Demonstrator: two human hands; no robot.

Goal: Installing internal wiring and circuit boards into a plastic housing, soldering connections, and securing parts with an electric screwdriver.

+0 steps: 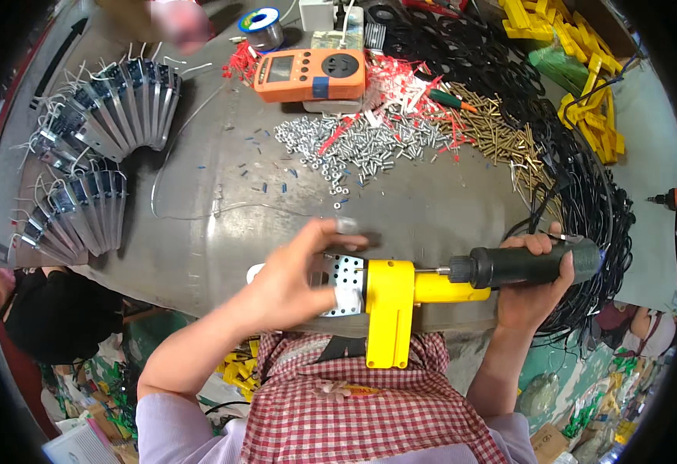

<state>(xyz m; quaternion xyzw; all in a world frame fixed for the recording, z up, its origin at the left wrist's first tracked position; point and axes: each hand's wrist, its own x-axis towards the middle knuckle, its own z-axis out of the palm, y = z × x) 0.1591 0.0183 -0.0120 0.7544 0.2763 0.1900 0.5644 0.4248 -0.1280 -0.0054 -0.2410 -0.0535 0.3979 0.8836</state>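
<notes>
A black electric screwdriver [501, 267] lies level in my right hand [530, 303], whose fingers wrap round its body. Its bit points left and meets the side of a yellow plastic housing [389, 309], which has a handle-like block hanging down over the table's front edge. A perforated silvery metal piece [347, 272] adjoins the housing on the left. My left hand [286, 272] is spread about this metal piece, thumb and forefinger wide apart with pale coverings on their tips. The thumb lies over the metal's lower part; the forefinger is raised above it, slightly blurred.
Screws and nuts [362, 147] lie heaped mid-table, beside brass-coloured screws [501, 135] and black cables [586, 201]. Behind stand an orange multimeter [296, 75] and a solder spool [262, 31]. Metal-cased assemblies [114, 108] are fanned at left; yellow plastic parts [593, 116] are piled far right.
</notes>
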